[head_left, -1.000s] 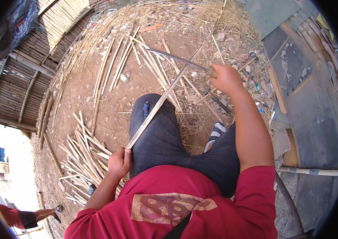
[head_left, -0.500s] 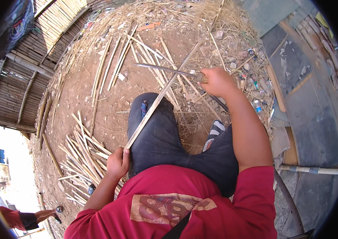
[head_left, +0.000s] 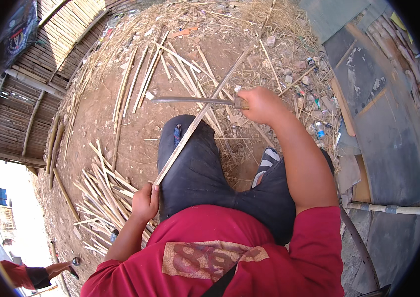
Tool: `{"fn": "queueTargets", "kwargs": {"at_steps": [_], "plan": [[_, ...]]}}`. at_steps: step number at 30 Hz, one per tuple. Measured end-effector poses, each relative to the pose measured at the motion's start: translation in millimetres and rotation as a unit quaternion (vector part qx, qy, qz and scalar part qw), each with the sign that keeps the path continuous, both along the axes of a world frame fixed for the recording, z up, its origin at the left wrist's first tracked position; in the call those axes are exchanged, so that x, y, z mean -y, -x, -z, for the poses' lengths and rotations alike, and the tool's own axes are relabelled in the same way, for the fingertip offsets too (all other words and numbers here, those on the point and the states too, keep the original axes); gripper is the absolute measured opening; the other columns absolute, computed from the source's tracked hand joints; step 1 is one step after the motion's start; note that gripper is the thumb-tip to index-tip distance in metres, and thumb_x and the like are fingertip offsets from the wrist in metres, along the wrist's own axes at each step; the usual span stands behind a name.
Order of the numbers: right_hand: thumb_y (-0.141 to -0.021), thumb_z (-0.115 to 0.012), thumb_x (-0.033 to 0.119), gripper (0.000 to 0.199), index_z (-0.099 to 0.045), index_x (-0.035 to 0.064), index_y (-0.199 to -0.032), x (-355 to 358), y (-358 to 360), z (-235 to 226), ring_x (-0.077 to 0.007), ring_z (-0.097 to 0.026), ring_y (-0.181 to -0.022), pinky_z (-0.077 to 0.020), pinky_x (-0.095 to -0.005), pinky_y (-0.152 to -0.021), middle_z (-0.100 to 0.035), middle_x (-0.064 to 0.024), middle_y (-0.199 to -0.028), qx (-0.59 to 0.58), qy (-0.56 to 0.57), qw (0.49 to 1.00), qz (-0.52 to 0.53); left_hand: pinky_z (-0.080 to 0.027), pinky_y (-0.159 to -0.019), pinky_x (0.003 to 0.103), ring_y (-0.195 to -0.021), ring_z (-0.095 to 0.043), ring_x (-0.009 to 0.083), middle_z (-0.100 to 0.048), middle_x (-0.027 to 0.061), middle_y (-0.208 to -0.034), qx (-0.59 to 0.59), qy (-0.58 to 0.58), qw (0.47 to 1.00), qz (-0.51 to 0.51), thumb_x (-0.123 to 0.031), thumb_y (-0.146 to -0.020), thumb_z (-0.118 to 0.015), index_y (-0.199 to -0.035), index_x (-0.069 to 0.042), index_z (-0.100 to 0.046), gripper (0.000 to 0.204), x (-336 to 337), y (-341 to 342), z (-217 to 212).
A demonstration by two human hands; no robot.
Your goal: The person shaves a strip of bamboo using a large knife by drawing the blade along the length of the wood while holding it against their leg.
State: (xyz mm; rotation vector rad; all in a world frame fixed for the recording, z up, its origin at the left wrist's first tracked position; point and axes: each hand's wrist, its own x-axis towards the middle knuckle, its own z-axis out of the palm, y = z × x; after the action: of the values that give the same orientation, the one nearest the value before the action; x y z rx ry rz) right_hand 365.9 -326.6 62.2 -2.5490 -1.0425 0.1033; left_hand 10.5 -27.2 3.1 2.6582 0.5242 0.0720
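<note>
My left hand [head_left: 145,202] is closed around the near end of a long bamboo strip [head_left: 185,141], beside my left thigh. The strip slants up and away to the right, over my left knee, toward the dry straw at the far side. In my right hand [head_left: 262,105] is the handle of a long knife [head_left: 180,100], the fingers wrapped round it. Its dark blade points left and crosses the strip just beyond my knee. Whether the edge touches the strip, I cannot tell.
Split bamboo strips [head_left: 103,198] lie heaped at my left, and more strips [head_left: 143,79] are scattered on the dirt ahead. A bamboo-slat wall [head_left: 17,109] stands at the left. Dark panels [head_left: 388,148] line the right side. Another person [head_left: 36,277] is at the lower left.
The knife has come nearer along the strip, its blade now almost level and its tip farther left. My right knee has swung out to the right. My left hand is nearly unmoved.
</note>
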Motion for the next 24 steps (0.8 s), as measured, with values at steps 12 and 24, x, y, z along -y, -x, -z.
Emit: {"fn": "queueTargets", "kwargs": {"at_steps": [12,24], "plan": [[-0.082,-0.074,0.02,0.031,-0.07,0.0066,-0.11,15,-15,-5,-0.0394,-0.069,-0.095,-0.0547,-0.0474,-0.082,-0.072,-0.0199,-0.1,-0.033,-0.058,0.992,0.106,-0.044,-0.059,0.047,-0.06,-0.056,0.0415,-0.055,0.0235,-0.064,-0.005,0.109,0.994,-0.003,-0.032,-0.105,-0.051,-0.081,0.001,-0.054,0.041,-5,-2,-3],[-0.08,-0.075,0.019,0.028,-0.071,0.0053,-0.105,24,-31,22,-0.0399,-0.069,-0.084,-0.0551,-0.047,-0.076,-0.071,-0.0212,-0.09,-0.03,-0.115,0.984,0.131,-0.044,-0.063,0.043,-0.062,-0.052,0.027,-0.054,0.0192,-0.065,-0.053,0.203,0.978,0.001,-0.033,-0.108,-0.044,-0.086,0.003,-0.056,0.044,-23,-2,-1]]}}
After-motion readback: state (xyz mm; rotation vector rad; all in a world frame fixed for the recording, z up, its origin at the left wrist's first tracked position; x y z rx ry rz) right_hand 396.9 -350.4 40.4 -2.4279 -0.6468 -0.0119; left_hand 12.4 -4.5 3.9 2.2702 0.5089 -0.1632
